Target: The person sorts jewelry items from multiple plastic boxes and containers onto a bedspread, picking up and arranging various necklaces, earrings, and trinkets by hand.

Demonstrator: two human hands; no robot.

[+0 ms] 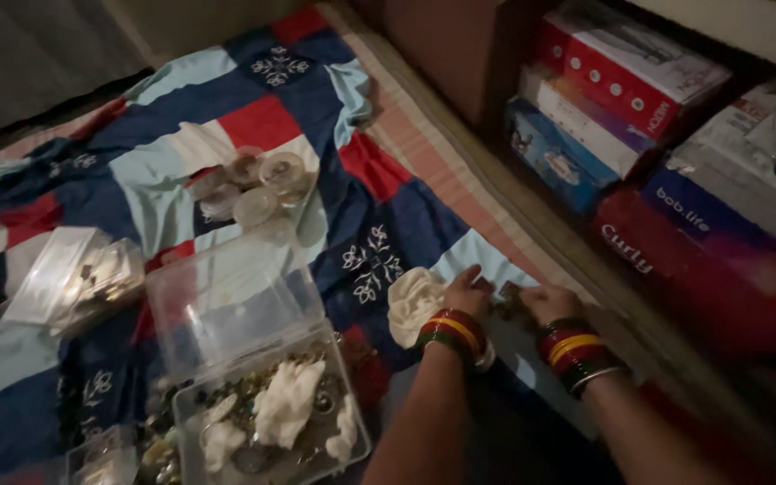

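small dark trinkets (507,301) lie on the patchwork quilt (226,108) between both hands; left hand (465,295) and right hand (550,304) rest knuckles-up, fingers curled, grip unclear, beside a white cloth wad (412,304).

On my right I see boxes stacked along the wall. A red carton (626,76) with white dots lies on top, a white and purple box (586,121) beneath it, a blue box (554,157) lower still. Nearer me sit a dark blue package (720,220) and a red package (684,278), both with white lettering.
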